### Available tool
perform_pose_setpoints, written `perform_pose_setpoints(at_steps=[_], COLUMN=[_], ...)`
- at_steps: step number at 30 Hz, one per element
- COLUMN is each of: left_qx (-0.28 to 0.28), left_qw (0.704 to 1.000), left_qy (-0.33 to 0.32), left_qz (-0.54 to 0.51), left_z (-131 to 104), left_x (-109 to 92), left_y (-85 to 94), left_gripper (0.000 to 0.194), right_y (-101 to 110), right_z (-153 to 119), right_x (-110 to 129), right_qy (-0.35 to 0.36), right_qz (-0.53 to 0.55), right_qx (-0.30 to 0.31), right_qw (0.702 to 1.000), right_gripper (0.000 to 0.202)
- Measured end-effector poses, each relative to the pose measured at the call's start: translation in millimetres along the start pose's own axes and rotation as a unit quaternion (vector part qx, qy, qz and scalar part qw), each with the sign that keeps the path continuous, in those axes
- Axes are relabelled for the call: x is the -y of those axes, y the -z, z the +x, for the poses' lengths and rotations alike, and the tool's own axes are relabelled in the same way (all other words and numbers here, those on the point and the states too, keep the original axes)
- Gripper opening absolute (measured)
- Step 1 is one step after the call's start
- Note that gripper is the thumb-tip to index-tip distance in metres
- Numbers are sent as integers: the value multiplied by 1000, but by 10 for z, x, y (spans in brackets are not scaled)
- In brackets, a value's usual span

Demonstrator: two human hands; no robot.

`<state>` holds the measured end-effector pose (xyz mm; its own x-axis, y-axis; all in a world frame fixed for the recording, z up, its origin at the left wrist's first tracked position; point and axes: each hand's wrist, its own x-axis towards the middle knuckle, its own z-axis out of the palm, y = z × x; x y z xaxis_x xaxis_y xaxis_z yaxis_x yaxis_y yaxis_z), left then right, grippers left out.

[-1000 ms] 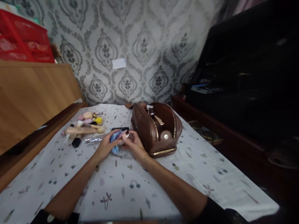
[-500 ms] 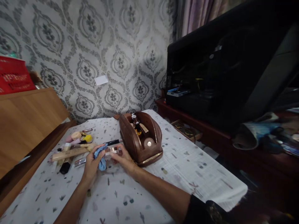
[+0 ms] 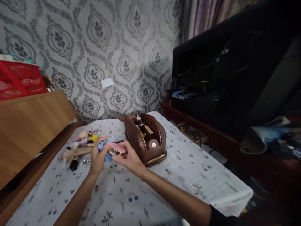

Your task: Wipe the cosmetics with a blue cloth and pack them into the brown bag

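Observation:
My left hand [image 3: 99, 156] is closed round a crumpled blue cloth [image 3: 103, 145], which presses against the side of a round makeup compact [image 3: 117, 148]. The compact has a pink face and a shiny rose-gold rim. My right hand [image 3: 129, 160] grips it from the other side, fingers on its edge. Just beyond the right hand stands a brown leather toiletry bag [image 3: 136, 141], unzipped, with a small dark bottle [image 3: 141, 123] and other items inside. Left of my hands lies a pile of cosmetics, among them a long beige tube [image 3: 76, 153] and a yellow sponge [image 3: 94, 138].
A white patterned cloth [image 3: 178, 185] covers the table. On the left rises a wooden panel [image 3: 35, 122] with a red basket [image 3: 21, 80] on it. A large black cabinet-like object [image 3: 225, 94] stands on the right. The papered wall closes off the back.
The compact has been tilted so that its round pink face shows, where its rim showed before. The blue cloth is still in my left hand. The view has shifted slightly left.

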<state>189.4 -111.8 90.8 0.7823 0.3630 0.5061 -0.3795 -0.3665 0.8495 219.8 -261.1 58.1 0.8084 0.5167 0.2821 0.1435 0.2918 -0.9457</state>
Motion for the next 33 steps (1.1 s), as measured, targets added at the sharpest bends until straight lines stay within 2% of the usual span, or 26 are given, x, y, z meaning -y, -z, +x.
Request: perform_pose_setpoints(at_steps=[5,9,11,13,15,19,22,28,33], left_qx=[9,42,67,112,169,257,279,287,275], left_qw=[997,990,991,991,974,884,845,836,846], left_qy=[-21,-30,-41,-65,-138,-318,-360,-368,-368], left_qz=[-73,-135,-111,-37,62,224,280,290,270], left_z=[54,107,122,127,125,124,122,109,93], left_x=[-210,-293,-314,-330,-341,-339,-308,-226,-186], left_y=[-242,-470,-582,-681,-756,-802,-755,-616,-595], left_gripper=[35,33,31,29,29,43,52,47,48], right_y=[235,424,525,634,747,935,1007,1103,1232], right_z=[-56,-114,-120,-88,-14,211,387,650,660], right_x=[353,684,845,969,1028,943,797,613,562], right_qy=[-7,-2,5,6,-6,-38,-80,-187,-231], right_qz=[-53,-16,30,89,132,146,98,-44,-156], right_qx=[-17,-21,-33,-58,-92,-139,-157,-137,-116], right_qw=[998,1000,999,994,987,979,979,972,953], right_gripper=[79,71,61,52,44,37,34,27,36])
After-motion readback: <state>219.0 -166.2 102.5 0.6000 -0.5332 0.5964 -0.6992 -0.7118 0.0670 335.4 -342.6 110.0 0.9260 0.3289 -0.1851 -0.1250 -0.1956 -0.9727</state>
